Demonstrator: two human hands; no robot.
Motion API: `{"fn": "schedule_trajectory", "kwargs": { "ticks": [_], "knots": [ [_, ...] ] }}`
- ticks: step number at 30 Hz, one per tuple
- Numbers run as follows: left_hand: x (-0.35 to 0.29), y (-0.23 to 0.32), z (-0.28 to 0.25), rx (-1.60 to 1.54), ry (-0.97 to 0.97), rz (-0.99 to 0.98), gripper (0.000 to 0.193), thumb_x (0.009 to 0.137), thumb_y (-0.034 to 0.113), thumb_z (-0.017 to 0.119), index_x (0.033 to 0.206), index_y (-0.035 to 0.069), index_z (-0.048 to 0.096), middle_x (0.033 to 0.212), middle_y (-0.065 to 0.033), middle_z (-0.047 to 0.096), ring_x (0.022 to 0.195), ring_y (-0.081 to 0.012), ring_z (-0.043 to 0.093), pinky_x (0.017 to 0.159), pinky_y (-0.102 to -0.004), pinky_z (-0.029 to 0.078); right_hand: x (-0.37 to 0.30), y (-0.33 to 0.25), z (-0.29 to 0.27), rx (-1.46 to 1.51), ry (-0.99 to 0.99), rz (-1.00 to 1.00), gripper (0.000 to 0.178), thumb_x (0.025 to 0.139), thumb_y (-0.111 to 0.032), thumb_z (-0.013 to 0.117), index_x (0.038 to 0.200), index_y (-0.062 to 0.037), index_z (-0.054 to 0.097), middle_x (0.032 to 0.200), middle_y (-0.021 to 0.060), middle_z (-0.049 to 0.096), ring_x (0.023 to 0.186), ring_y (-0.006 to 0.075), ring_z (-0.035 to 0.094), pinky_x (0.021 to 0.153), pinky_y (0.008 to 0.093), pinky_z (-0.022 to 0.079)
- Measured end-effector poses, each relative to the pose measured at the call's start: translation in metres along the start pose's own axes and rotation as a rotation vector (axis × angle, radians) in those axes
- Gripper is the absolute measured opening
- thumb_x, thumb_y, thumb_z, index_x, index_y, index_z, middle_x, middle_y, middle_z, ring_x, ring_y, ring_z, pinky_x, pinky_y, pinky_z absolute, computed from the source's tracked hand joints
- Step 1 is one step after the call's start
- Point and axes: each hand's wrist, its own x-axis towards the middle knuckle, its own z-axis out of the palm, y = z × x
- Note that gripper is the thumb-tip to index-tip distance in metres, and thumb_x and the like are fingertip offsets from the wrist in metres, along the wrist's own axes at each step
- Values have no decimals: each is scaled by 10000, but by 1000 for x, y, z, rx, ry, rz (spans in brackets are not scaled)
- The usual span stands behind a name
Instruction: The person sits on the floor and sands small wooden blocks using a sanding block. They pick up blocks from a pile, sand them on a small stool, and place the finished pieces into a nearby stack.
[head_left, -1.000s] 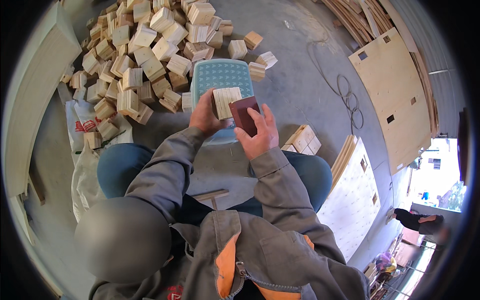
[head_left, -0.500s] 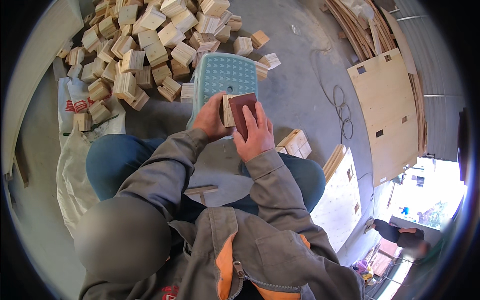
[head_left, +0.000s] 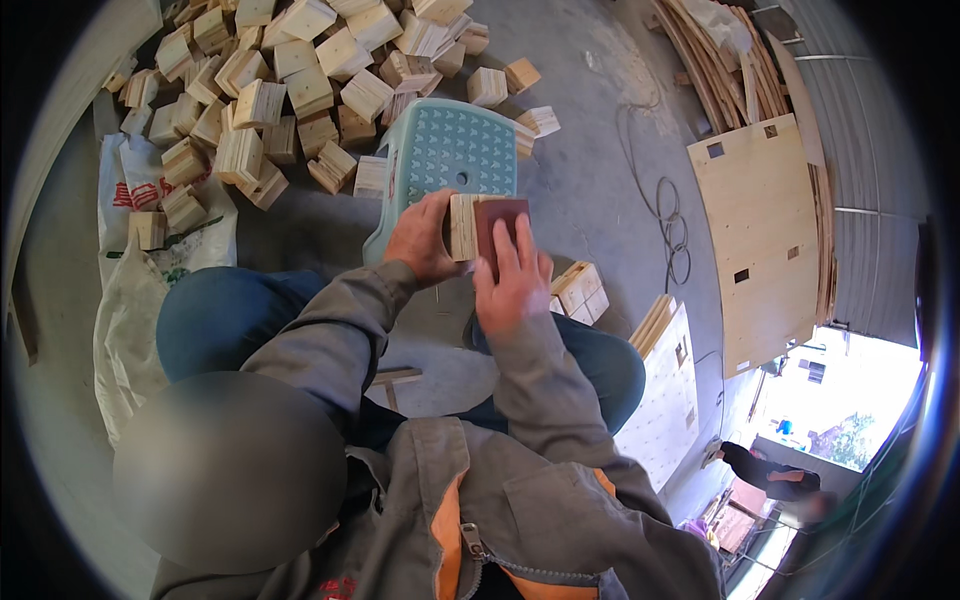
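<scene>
My left hand (head_left: 422, 240) is closed round the left side of a pale layered plywood block (head_left: 463, 232), held at the near edge of a light-green plastic stool (head_left: 450, 140). Against the block's right side lies a reddish-brown sanding block (head_left: 488, 216). My right hand (head_left: 512, 288) grips it, with fingers laid along its face and the thumb at its left edge. The right hand is slightly blurred. Part of the plywood block is hidden behind the sanding block.
Beyond the stool to the left lies a large heap of wooden blocks (head_left: 310, 90), some on a white sack (head_left: 125, 260). Several stacked blocks (head_left: 580, 290) stand by my right knee. Plywood sheets (head_left: 765, 240) and a loose cable (head_left: 672, 225) are at right. Another person (head_left: 770, 470) is far off, lower right.
The sanding block has shifted right across the plywood block, baring more of its top. My right hand has moved with it. My left hand keeps its hold, and the whole view has shifted slightly.
</scene>
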Motion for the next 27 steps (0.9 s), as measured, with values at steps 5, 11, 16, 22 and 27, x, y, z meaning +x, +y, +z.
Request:
{"fn": "schedule_trajectory", "kwargs": {
  "ticks": [5,11,16,22,27],
  "knots": [
    [1,-3,0,-29,-56,-48,1039,598,270,1013,1471,106,475,1351,-192,627,1251,-435,614,1079,-506,506,97,14,27,-88,-32,99,597,957,-275,734,1534,-173,624,1664,126,503,1257,442,587,1107,526,508],
    [0,-1,-5,-1,-27,-32,1042,597,254,1005,1477,102,469,1351,-193,628,1248,-436,610,1071,-511,507,68,7,24,-102,-25,77,597,959,-283,724,1535,-163,624,1668,123,499,1287,452,559,1124,540,490],
    [0,4,-2,14,-29,-35,1021,616,258,993,1481,96,473,1349,-184,621,1239,-437,617,1069,-513,513,-29,-13,-12,-28,-14,46,606,948,-203,736,1527,-66,616,1648,201,507,1282,480,565,1129,551,471],
    [-1,3,-2,15,-34,-54,1018,616,271,993,1475,107,473,1339,-188,628,1245,-434,612,1073,-513,505,-16,-22,-17,-76,-27,66,609,940,-199,747,1521,-67,620,1649,184,515,1277,471,576,1132,550,471],
    [0,1,0,5,-20,-59,1024,620,280,994,1484,112,470,1343,-186,630,1256,-430,609,1084,-507,500,69,-10,21,-123,-10,97,573,958,-209,706,1514,-91,634,1636,149,543,1287,450,582,1144,532,474]
  ]
}}
